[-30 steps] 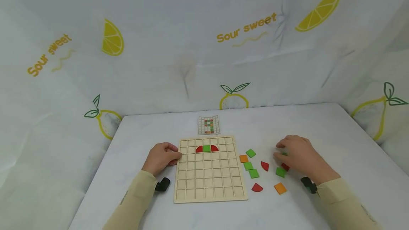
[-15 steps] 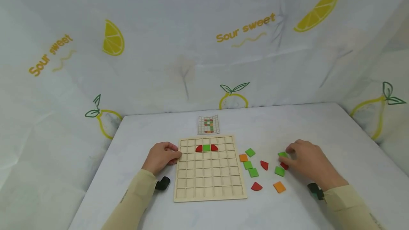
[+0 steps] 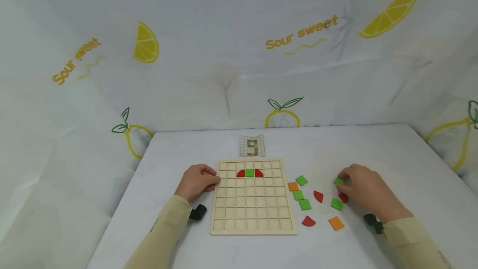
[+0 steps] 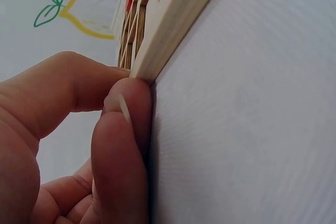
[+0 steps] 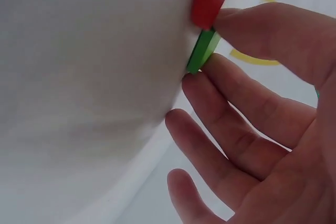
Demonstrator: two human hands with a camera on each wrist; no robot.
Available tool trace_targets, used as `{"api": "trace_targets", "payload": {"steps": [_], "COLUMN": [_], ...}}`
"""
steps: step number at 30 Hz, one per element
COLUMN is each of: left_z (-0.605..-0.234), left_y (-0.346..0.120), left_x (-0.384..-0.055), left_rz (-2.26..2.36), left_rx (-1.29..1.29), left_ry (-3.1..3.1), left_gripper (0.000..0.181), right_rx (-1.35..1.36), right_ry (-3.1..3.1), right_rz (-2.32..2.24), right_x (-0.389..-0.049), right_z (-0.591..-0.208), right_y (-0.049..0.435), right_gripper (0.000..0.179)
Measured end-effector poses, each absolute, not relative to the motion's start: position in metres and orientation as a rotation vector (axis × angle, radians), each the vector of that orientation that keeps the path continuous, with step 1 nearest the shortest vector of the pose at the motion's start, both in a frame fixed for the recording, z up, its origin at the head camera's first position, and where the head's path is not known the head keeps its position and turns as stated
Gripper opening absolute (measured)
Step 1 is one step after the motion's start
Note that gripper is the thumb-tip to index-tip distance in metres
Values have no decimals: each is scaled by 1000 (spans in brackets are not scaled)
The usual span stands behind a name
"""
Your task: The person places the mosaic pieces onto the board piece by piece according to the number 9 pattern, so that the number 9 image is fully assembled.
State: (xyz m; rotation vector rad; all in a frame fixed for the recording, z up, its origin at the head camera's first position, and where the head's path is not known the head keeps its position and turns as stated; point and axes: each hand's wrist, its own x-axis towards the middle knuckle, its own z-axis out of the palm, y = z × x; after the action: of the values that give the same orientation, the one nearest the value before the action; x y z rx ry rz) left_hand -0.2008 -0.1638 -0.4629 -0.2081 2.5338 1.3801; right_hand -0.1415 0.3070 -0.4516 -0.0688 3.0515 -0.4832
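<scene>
While the left edge of the square pale wooden grid board (image 3: 252,213) is pinched between the thumb and bent fingers of the left hand (image 3: 197,181), a thin bright-green square tile (image 3: 337,181) is held by the right hand (image 3: 367,189), its thumb and nearest fingers brought in to about the tile's width. The tile is placed low on the white-covered counter (image 3: 261,252), well beyond the board's right edge and toward the counter's right edge, just beside a red quarter-circle tile (image 3: 342,198); whether these touch cannot be told. For a clean pick-up, opposite edges should be gripped and the red neighbour left undisturbed. No long axis is given by the square outline; its sides are set askew to the counter's far edge, one visible corner being pointed toward the board.
</scene>
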Motion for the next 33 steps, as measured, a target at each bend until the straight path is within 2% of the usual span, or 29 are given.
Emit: {"api": "trace_targets", "payload": {"steps": [12, 18, 23, 33], "left_z": [-466, -468, -468, -469], "left_y": [-163, -165, -168, -168], "left_x": [-205, -205, -205, -207], "left_rz": [1380, 1374, 1387, 1403], "left_rx": [-201, -216, -216, -185], "left_ry": [2525, 2536, 2528, 2518], "left_gripper": [23, 22, 21, 22], "right_rx": [-165, -238, -420, -701], "right_ry": [3034, 3043, 3054, 3084], "right_rz": [-406, -439, -432, -435], "right_x": [-160, -179, -193, -202], "right_z": [-439, -429, -427, -427], "right_y": [279, 238, 197, 122], "right_gripper": [28, 25, 21, 14]}}
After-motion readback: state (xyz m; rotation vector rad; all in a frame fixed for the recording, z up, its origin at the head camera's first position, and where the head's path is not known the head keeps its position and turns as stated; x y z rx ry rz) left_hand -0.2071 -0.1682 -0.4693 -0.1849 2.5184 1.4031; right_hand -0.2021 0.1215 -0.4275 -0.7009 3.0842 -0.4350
